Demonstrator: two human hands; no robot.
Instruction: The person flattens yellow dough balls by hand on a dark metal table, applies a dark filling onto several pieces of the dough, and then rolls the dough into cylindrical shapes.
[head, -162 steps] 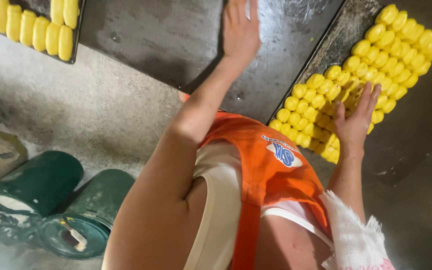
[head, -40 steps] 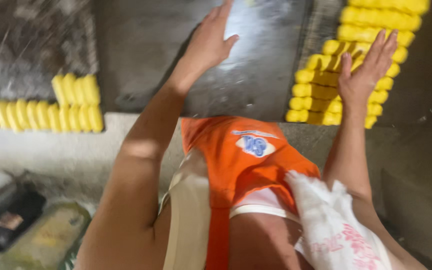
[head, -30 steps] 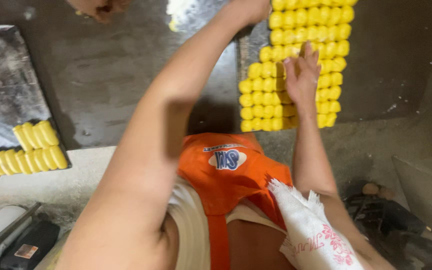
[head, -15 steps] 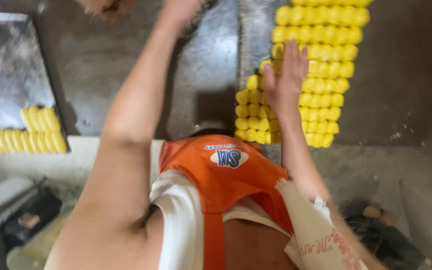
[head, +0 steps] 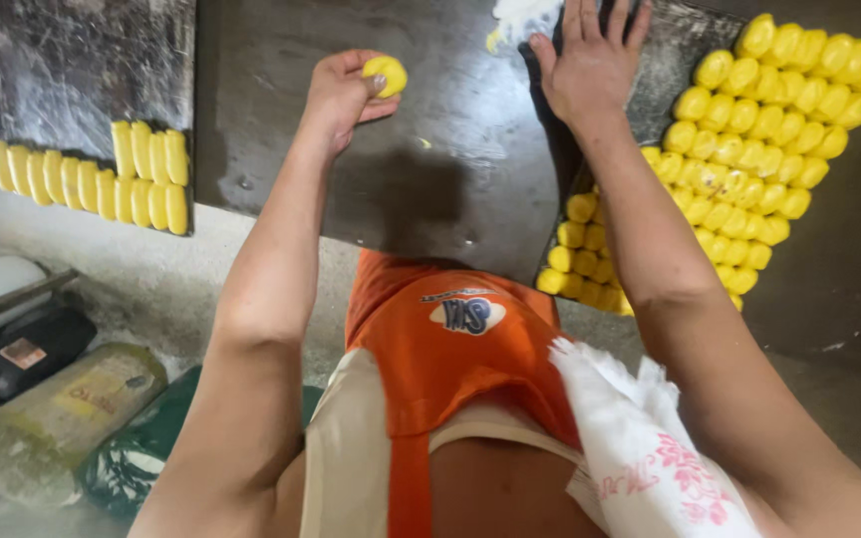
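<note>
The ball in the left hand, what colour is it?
Yellow. The ball shows in the head view, pinched in the left hand.

the right hand [head: 590, 60] has its fingertips cut off by the top edge. its forearm covers part of the yellow dough pieces [head: 749, 130]. the white lump [head: 520, 15] up top is cropped too, can't tell what it is.

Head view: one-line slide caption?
Left hand holds a yellow dough ball over the dark table; right hand rests flat beside it.
</note>
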